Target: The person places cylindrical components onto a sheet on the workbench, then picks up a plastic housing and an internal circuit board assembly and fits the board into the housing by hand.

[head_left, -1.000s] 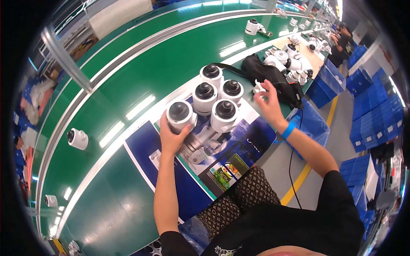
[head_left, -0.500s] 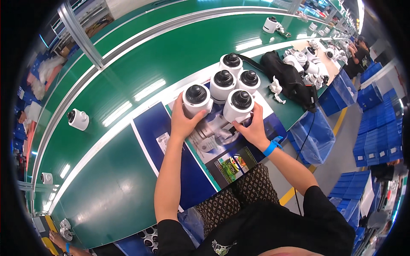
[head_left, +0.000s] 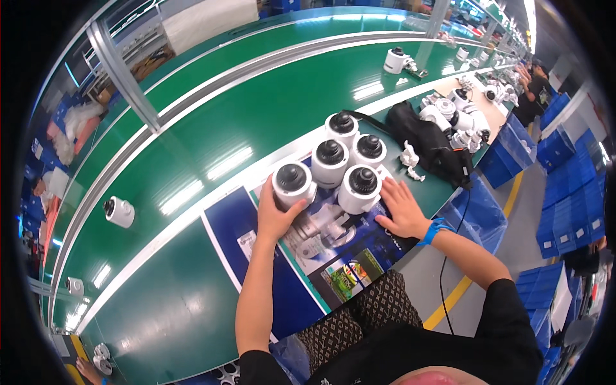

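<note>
My left hand [head_left: 278, 210] is wrapped round the lower side of a white cylindrical camera [head_left: 292, 181] with a black ribbed top, which stands upright. My right hand [head_left: 404, 210] has its fingers spread and lies just to the right of a similar white camera [head_left: 360, 188], holding nothing. Behind these two stand more of the same kind: a middle camera [head_left: 330, 163], a right rear camera [head_left: 368, 150] and a far camera [head_left: 341, 129]. The group rests close together on a printed sheet [head_left: 240, 215] in dark blue with pictures.
A black bag [head_left: 427, 138] lies right of the cameras, with crumpled white tissue [head_left: 410, 160] beside it. Beyond is a pile of white camera parts [head_left: 449, 115]. A lone camera [head_left: 120, 212] lies on the green conveyor belt [head_left: 212, 135]. Blue bins [head_left: 478, 218] stand below the table's right edge.
My right hand has let go of the right-hand camera and moved right, its fingers now spread. My left hand stays on its camera. The view has shifted slightly.
</note>
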